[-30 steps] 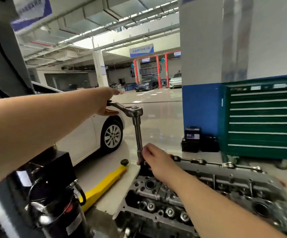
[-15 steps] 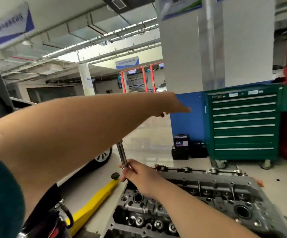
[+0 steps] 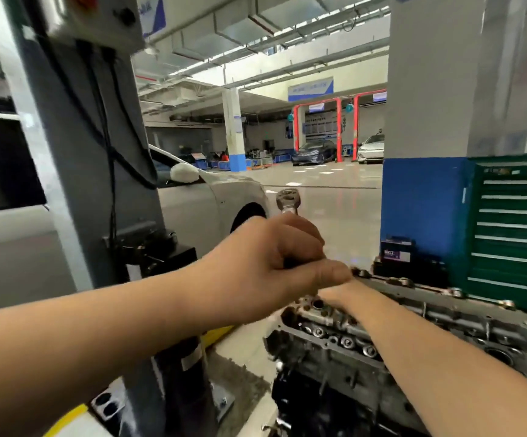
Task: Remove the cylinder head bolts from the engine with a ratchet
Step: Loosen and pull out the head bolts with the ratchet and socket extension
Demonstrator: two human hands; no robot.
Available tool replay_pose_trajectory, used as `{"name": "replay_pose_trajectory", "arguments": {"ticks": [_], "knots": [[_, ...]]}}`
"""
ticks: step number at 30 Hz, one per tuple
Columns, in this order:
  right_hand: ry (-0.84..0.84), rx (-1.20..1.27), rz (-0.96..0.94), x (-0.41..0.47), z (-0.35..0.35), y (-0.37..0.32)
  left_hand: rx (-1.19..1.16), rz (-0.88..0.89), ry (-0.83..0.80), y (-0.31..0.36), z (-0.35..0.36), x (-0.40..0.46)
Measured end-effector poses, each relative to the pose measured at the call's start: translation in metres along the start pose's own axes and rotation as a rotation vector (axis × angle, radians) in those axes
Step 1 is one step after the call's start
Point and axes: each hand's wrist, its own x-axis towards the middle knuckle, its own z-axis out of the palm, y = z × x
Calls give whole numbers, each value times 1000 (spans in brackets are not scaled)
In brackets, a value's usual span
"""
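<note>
Ratchet (image 3: 288, 200) mostly behind left hand (image 3: 265, 263)

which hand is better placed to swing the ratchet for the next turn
Left, probably. The left hand is closed around the ratchet handle, just below its head. The right hand sits low at the cylinder head, mostly hidden behind the left, apparently steadying the tool's base.

A single head-worn wide-angle camera looks forward and slightly down from close behind the person's bare forearms. The grey metal engine cylinder head (image 3: 413, 323) fills the lower right foreground, while the glossy grey workshop floor (image 3: 328, 197) recedes ahead. No second view shares the scene.
</note>
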Motion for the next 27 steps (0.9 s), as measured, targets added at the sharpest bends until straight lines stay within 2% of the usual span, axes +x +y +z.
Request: {"name": "replay_pose_trajectory", "arguments": {"ticks": [4, 7, 10, 12, 14, 16, 19, 23, 25, 27], "knots": [[53, 125, 40, 1, -2, -5, 180, -50, 103, -30, -27, -48], [59, 184, 60, -1, -3, -5, 207, -103, 211, -60, -43, -76], [55, 268, 74, -3, -1, -6, 219, -79, 396, -95, -46, -89], [49, 302, 75, -4, -1, -6, 312, -78, 525, -124, -42, -86], [52, 314, 74, -4, -2, -6, 306, -239, 655, -158, -41, -79], [58, 315, 69, -7, -2, -6, 111, -541, 767, -187, -49, -62], [63, 325, 75, -10, -3, -3, -230, -870, 769, -219, -64, -9], [120, 378, 80, -5, -4, 0, -616, -1108, 828, -232, -82, 78], [158, 404, 84, -1, -3, -1, -619, -1190, 770, -232, -86, 117], [168, 400, 83, 1, -3, -2, -510, -1212, 626, -234, -82, 153]]}}
